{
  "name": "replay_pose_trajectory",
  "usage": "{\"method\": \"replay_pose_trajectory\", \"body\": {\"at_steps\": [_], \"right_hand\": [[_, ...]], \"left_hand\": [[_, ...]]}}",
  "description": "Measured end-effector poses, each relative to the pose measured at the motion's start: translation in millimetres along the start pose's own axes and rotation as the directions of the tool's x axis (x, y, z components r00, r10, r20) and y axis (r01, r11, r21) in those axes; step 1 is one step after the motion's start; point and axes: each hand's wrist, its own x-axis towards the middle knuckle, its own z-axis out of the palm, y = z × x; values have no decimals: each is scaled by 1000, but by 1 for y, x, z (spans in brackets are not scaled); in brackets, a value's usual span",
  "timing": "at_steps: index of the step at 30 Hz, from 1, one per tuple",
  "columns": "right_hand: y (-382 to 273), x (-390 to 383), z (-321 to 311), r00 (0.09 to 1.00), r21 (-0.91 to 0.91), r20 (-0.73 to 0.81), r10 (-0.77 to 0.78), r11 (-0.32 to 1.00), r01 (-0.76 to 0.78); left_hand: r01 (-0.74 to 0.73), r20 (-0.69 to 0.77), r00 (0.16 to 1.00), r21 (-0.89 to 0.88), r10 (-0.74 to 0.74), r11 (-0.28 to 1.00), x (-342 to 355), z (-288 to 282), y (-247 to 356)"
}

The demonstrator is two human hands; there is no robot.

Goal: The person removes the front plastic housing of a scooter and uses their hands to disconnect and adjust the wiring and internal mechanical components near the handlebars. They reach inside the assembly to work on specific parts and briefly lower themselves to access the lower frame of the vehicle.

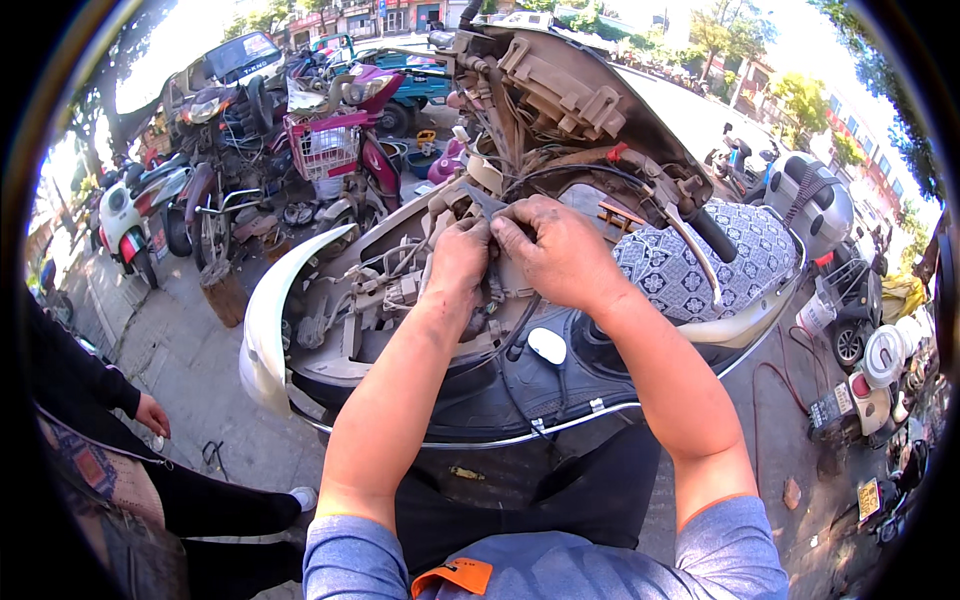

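Both my hands are together over the opened body of a scooter (460, 385), among its bared wires and dusty parts. My left hand (460, 258) is closed, its fingers around a dark grey strip (484, 200) that sticks up between the hands. Thumb and fingers of my right hand (560, 252) pinch at the same strip from the other side. What the strip is, and its lower end, are hidden by my fingers. Wiring and connectors (395, 285) lie exposed left of my left hand.
A raised brown panel (570, 85) stands beyond my hands. The seat has a patterned cover (700, 260). A white oval mirror (547, 345) lies on the footboard. At the left stands another person (150, 412), one hand lowered. Parked scooters, including a pink one (375, 165), stand behind.
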Motion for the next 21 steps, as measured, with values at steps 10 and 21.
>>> {"method": "replay_pose_trajectory", "body": {"at_steps": [10,21], "right_hand": [[51,-22,2,965,246,-108,237,947,-205],[39,-8,27,943,294,-199,268,934,-203]], "left_hand": [[-118,175,985,696,-7,708,-72,-32,30],[-57,267,941,731,-209,680,-83,-33,52]]}}
